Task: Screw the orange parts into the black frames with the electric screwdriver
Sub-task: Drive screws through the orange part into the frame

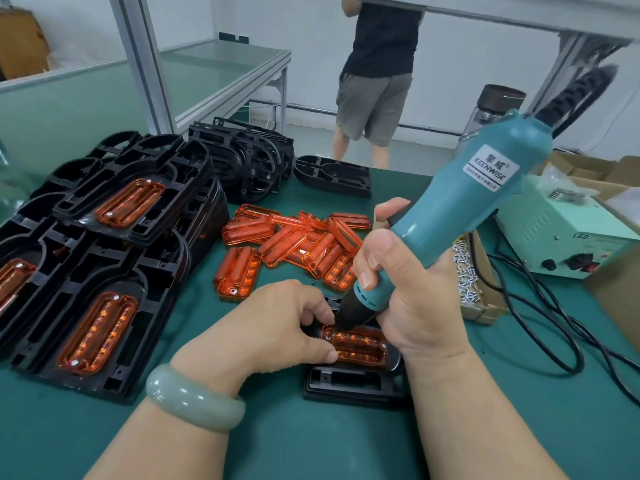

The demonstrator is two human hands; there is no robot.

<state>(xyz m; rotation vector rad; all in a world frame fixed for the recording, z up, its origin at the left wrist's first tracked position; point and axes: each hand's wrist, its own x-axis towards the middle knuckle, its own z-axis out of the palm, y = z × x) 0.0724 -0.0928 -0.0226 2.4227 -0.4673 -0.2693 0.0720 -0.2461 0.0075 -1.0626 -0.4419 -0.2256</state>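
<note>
My right hand [405, 285] grips the teal electric screwdriver [460, 216], tilted, its black tip down at the left end of an orange part [360, 346]. That part sits in a black frame [356, 382] on the green table in front of me. My left hand [277, 327] rests curled on the frame's left side, thumb touching the orange part's edge; the frame's left half is hidden under it. A pile of loose orange parts [294, 244] lies behind. Stacked black frames with orange parts fitted [104, 271] stand at the left.
Bare black frames [249, 157] stand at the back. A cardboard tray of screws [467, 282] lies right of my hand, beside a pale green power box [561, 233] with black cables [554, 323]. A person [377, 77] stands beyond the table. A jar [491, 109] is behind the screwdriver.
</note>
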